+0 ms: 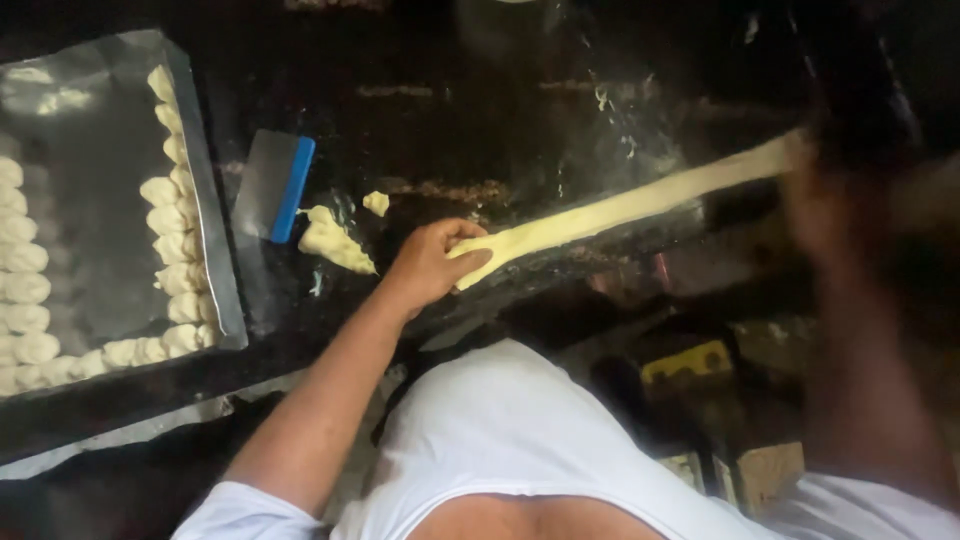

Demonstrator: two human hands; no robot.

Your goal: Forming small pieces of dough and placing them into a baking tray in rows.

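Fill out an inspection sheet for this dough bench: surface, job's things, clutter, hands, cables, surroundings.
Surface: dark worktop, smeared with flour and dough bits.
Job's things: long dough rope stretched across the worktop between both hands.
Clutter: foil-lined tray with rows of shaped dough pieces; scraper with blue handle beside it; dough lump and a small scrap near the scraper.
Hands: left hand grips the rope's near end; right hand at the far end, motion-blurred, grip unclear.
Cables: nothing seen.
Surroundings: yellow object and boxes below the worktop edge, blurred.
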